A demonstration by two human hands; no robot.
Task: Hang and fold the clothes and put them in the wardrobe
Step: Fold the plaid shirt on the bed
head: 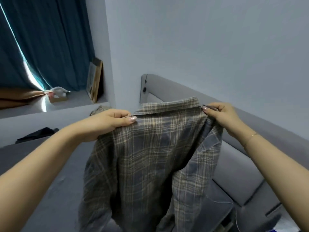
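The shirt [150,156] is a plaid, collared garment of thin woven cloth; judged by the way it drapes in soft folds and hangs limp below the shoulders, it is light, fully flexible and not fragile, and it offers no rigid point to take hold of. It is held in the air in front of the grey headboard [167,86], above the bed [50,173], with the collar uppermost and the body and sleeves hanging free. The correct hold for such a garment is at the two shoulder seams, just beside the collar ends, since a hold at these points lets the cloth fall straight and keeps the collar level for a hanger or for a fold. The left hand [110,124] grasps the shirt's left shoulder: the fingers are curled under the cloth and the thumb presses on top, next to the collar. The right hand [220,114] pinches the other shoulder at the collar end, between thumb and curled fingers, with the cloth bunched below the palm. Both arms are extended forward and raised, the forearms converging toward the headboard, the hands well apart at about the same height. A loose thread hangs from the right side of the shirt, low toward the headboard cushions; it is likely to snag if pulled. Another dark garment [38,133] lies on the bed, well to the left of the headboard.
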